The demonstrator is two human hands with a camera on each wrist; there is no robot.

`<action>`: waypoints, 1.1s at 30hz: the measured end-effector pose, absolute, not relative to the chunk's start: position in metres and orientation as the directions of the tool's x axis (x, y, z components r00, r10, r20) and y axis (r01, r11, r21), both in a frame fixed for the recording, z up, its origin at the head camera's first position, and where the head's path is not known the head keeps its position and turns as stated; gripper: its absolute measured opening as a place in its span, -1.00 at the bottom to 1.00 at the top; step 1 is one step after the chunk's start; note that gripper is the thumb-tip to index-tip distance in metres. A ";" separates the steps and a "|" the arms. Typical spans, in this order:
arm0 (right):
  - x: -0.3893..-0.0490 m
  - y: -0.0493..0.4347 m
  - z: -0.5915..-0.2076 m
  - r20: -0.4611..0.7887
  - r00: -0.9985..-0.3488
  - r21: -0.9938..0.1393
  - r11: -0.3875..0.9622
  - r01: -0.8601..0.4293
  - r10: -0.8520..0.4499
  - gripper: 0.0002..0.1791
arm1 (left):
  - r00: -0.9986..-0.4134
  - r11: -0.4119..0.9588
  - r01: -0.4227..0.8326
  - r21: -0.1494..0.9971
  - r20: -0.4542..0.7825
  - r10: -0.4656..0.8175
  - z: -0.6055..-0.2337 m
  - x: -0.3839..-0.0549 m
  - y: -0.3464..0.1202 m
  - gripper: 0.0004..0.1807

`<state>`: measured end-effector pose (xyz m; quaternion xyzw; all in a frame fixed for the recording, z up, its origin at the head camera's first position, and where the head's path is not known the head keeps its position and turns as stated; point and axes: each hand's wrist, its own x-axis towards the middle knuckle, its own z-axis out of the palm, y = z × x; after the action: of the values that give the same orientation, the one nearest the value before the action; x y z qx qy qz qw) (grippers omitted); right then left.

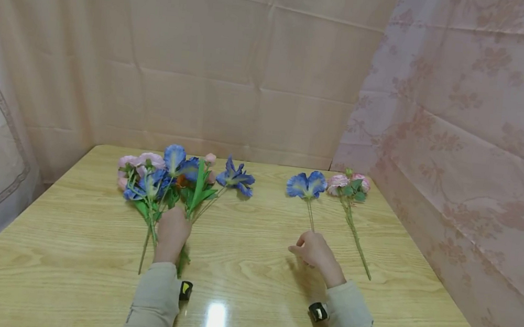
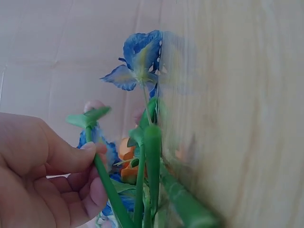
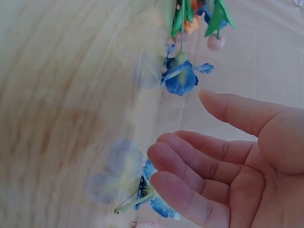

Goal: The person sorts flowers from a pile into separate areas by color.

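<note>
In the head view, my left hand (image 1: pixel 174 231) is over the bunch of artificial flowers on the left. The left wrist view shows its thumb and fingers pinching a green flower stem (image 2: pixel 108 183) with a leafy top. Blue irises (image 1: pixel 174 159), pale pink blooms (image 1: pixel 150 160) and an orange bloom (image 2: pixel 127 164) cluster around it. My right hand (image 1: pixel 316 253) hovers over the lower stem of a single blue iris (image 1: pixel 307 185). Its fingers bend loosely, thumb apart, with nothing between them in the right wrist view. The end of that iris stem is hidden under the hand.
Another blue iris (image 1: pixel 237 177) lies at the right edge of the bunch. A stem with pink blooms (image 1: pixel 355 230) lies right of my right hand. Everything rests on a glossy wooden table (image 1: pixel 242 272), with a beige cloth (image 1: pixel 195 73) hanging behind it.
</note>
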<state>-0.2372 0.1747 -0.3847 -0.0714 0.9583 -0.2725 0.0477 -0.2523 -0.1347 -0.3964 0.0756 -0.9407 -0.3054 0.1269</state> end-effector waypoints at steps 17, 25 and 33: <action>-0.236 0.170 -0.387 -0.001 -0.980 -0.509 0.844 -0.170 -0.199 -0.79 | -0.934 0.697 0.095 0.711 0.307 -0.185 -0.372 -0.246 -0.117 -0.83; -0.232 0.165 -0.386 0.002 -0.976 -0.530 0.828 -0.185 -0.217 -0.80 | -0.956 0.611 0.118 0.783 0.255 -0.142 -0.366 -0.242 -0.106 -0.85; -0.232 0.158 -0.387 0.037 -0.969 -0.502 0.834 -0.229 -0.243 -0.80 | -0.969 0.509 0.160 0.846 0.233 -0.084 -0.368 -0.243 -0.097 -0.87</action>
<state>-0.2321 0.1580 -0.3874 -0.1233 0.9575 -0.2604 0.0140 -0.2432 -0.0966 -0.3685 -0.0219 -0.8598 -0.4951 0.1231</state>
